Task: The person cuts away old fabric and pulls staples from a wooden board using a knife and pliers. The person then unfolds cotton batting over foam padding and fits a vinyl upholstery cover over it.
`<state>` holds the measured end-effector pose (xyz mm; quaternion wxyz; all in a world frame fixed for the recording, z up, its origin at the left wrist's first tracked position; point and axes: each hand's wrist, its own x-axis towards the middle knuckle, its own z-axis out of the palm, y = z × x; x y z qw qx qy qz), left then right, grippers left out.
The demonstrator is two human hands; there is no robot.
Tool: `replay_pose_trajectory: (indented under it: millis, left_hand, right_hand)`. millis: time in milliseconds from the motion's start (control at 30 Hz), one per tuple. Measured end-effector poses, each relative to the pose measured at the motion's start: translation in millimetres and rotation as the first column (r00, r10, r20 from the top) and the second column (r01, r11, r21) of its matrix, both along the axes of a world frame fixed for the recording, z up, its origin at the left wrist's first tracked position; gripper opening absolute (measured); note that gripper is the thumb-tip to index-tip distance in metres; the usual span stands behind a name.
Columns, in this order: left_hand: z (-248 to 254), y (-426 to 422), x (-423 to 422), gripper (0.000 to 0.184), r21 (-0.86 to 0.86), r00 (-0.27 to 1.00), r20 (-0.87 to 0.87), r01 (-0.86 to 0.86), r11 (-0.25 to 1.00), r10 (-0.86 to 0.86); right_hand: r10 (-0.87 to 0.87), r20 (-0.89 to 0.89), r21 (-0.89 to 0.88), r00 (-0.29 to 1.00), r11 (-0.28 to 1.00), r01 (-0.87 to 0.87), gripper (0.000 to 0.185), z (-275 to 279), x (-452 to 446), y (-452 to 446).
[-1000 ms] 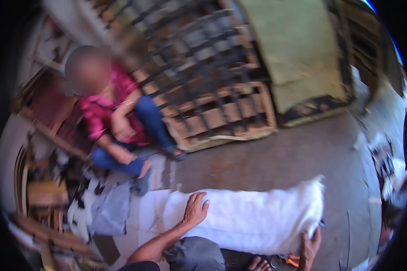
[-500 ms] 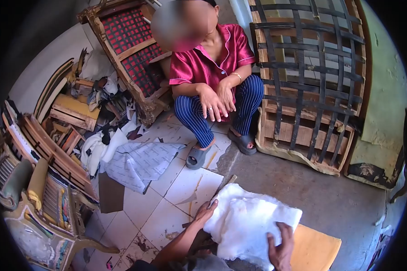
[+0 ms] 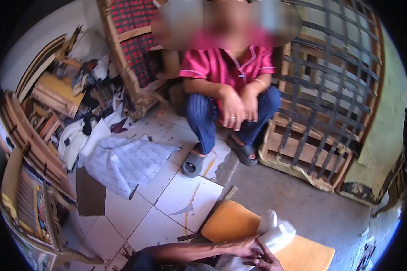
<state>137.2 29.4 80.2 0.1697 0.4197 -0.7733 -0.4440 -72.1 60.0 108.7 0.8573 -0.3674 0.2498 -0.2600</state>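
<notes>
White fluffy wadding (image 3: 279,235) is bunched up over the front of a yellow foam slab (image 3: 233,221). My left hand (image 3: 245,247) reaches across from the left and grips the gathered wadding, its fingertips partly covered. Crossing close to it from the lower right, my right hand (image 3: 267,261) has bent fingers on the same bundle. Wadding shows both above and below the hands; the part between them is hidden.
A person (image 3: 233,104) in a pink shirt squats opposite, hands together. Behind to the right leans a webbed wooden frame (image 3: 321,158). Printed fabric (image 3: 122,162), scrap pieces (image 3: 70,99) and carved furniture (image 3: 36,217) lie on the left over floor tiles (image 3: 167,198).
The wadding, spread out before, is now gathered into a narrower bundle, uncovering more foam. My left hand has moved right and down, bringing both hands together. The view has shifted slightly.
</notes>
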Motion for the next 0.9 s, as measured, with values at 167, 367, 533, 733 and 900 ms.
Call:
replay_pose_trajectory:
  millis: [167, 367, 533, 733, 900]
  left_hand:
    - [46.9, -6.9, 179.4, 0.064, 0.425, 0.991, 0.042, 0.099, 0.900, -0.129]
    - [223.9, 77.7, 433.9, 0.046, -0.966, -0.255, -0.236, -0.041, -0.254, 0.938]
    - [132.7, 69.3, 296.1, 0.046, -0.709, 0.169, -0.142, -0.705, 0.019, 0.975]
    - [141.8, -10.8, 59.1, 0.027, -0.176, 0.835, -0.458, -0.421, 0.890, 0.305]
    - [206.9, -67.8, -13.0, 0.052, -0.691, 0.523, -0.090, 0.580, 0.432, -0.848]
  right_hand:
    - [0.432, -0.103, -0.258, 0.896, 0.859, -0.443, 0.068, 7.3, 15.9, -20.3]
    - [-0.190, -0.615, -0.193, 0.765, 0.977, 0.087, 0.052, -49.4, -42.5, -10.5]
    - [-0.301, -0.693, -0.252, 0.655, 0.952, 0.172, 0.046, -48.6, -57.5, -22.1]
    - [-0.327, -0.834, -0.369, 0.445, 0.930, -0.008, 0.043, 66.8, -33.5, -15.2]
    - [-0.484, -0.860, -0.466, 0.160, 0.874, 0.139, 0.045, 95.1, -100.1, 78.7]
